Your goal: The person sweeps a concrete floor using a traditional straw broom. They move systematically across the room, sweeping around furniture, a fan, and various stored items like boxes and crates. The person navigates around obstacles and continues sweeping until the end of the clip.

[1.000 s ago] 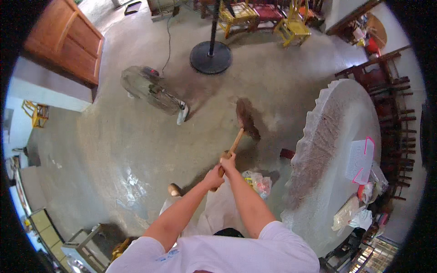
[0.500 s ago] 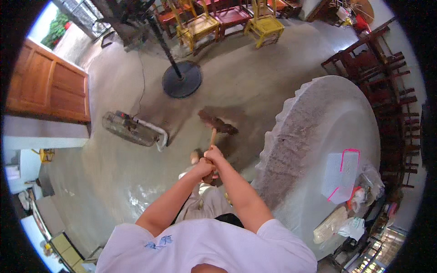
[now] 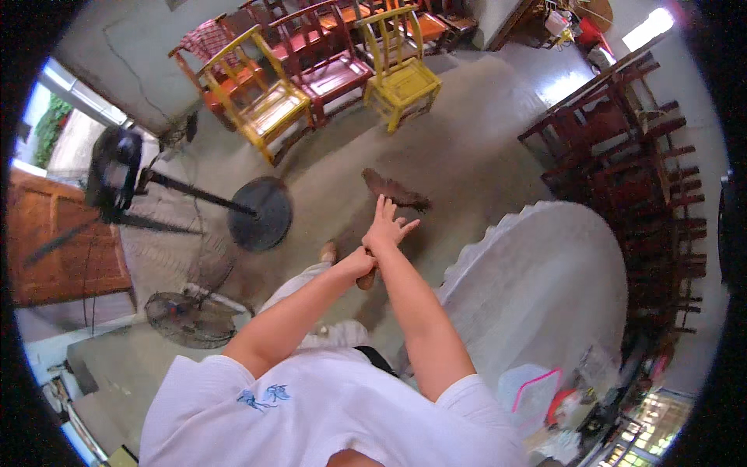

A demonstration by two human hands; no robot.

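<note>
A broom with a brown, shaggy head (image 3: 397,190) rests on the floor in front of me, the butt of its wooden handle (image 3: 366,280) pointing back toward my body. Wrapped round the handle close to that butt is my left hand (image 3: 360,263). Just ahead of it, over the handle, my right hand (image 3: 391,226) has its fingers spread apart and holds nothing that I can see. The right hand and wrist hide most of the handle. A shoe (image 3: 328,252) shows beside my left hand.
Left of me stand a black fan on a round base (image 3: 261,214) and a loose fan cage (image 3: 191,319). Yellow chairs (image 3: 402,82) and red chairs (image 3: 331,76) line the far side. At right are a scallop-edged round table (image 3: 545,272) and stacked dark wooden furniture (image 3: 599,124).
My right hand has loosened from the handle and its fingers have spread. My left hand still grips it. The view has turned, so the fan and chairs appear farther left and lower.
</note>
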